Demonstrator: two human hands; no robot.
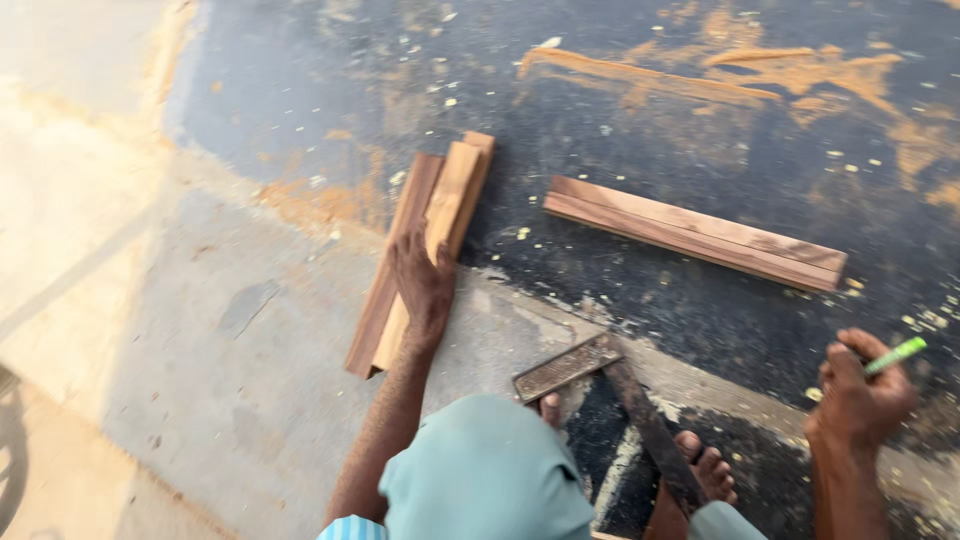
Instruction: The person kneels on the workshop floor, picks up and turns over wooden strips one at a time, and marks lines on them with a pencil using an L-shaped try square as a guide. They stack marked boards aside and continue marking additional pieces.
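Here, at frame centre-left, the left hand point(424, 283) lies flat, fingers spread, on stacked wooden strips point(420, 250); the right hand point(858, 395), lower right, well apart, grips a green pencil point(896, 355).

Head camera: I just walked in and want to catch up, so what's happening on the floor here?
A person crouches on a dusty, sawdust-strewn floor. Their left hand presses on a stack of short brown wooden strips. Their right hand has its grip closed on a green pencil-like marker. A second pair of long wooden strips lies apart to the right. A rusty metal try square rests by the sandalled foot.
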